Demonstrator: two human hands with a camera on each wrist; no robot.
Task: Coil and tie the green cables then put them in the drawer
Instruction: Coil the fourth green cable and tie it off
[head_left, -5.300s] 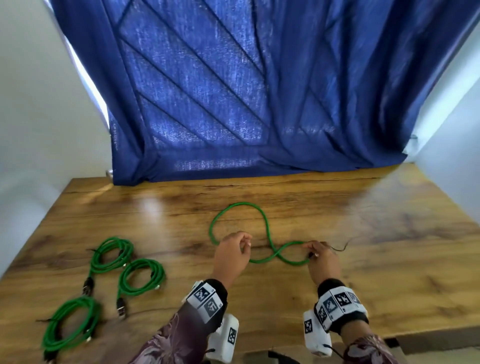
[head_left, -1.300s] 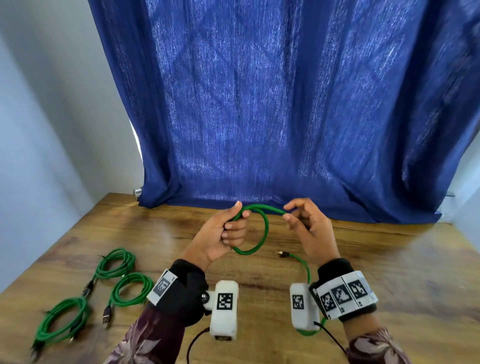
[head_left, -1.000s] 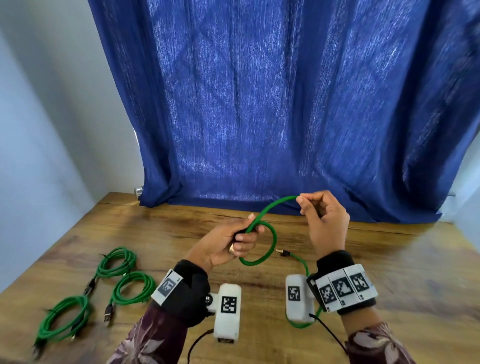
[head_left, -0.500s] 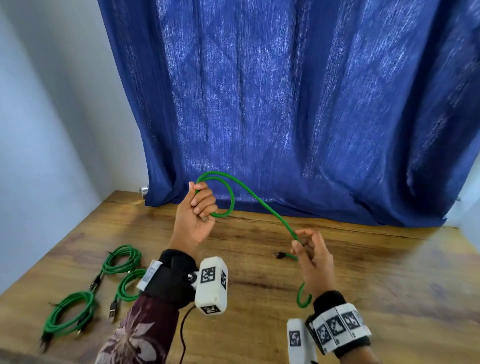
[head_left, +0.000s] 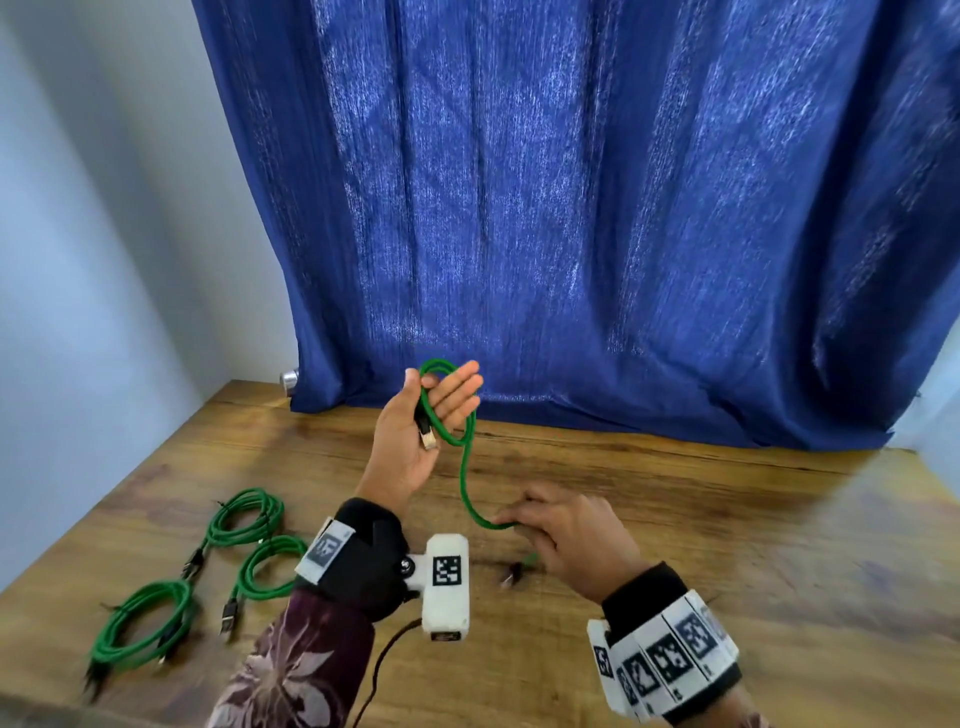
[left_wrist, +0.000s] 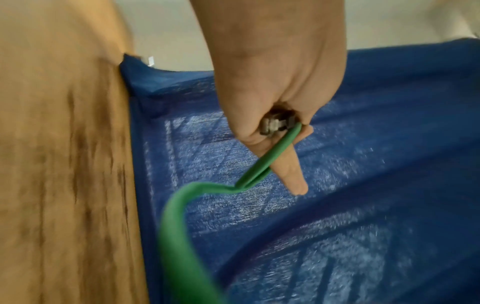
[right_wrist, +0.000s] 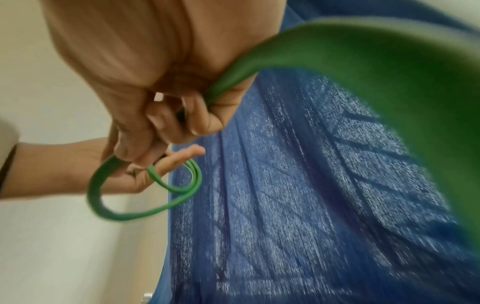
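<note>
A loose green cable (head_left: 464, 470) runs between my two hands above the wooden table (head_left: 701, 525). My left hand (head_left: 434, 415) is raised palm up with its fingers straight. A small loop of the cable lies round them, and the thumb pins the metal plug (head_left: 427, 440) to the palm. The left wrist view shows that plug (left_wrist: 276, 123) pinched, with cable (left_wrist: 272, 158) trailing off. Lower down, my right hand (head_left: 563, 540) grips the cable in curled fingers (right_wrist: 200, 117). The cable's other plug (head_left: 511, 571) dangles blurred below it.
Three coiled green cables lie on the table's left: one (head_left: 247, 517), a second (head_left: 270, 566) and a third (head_left: 140, 621) near the front edge. A blue curtain (head_left: 571, 208) hangs behind the table. No drawer is in view.
My left hand has turned palm up and straightened its fingers, keeping the loop. My right hand has dropped toward the table, drawing the cable down.
</note>
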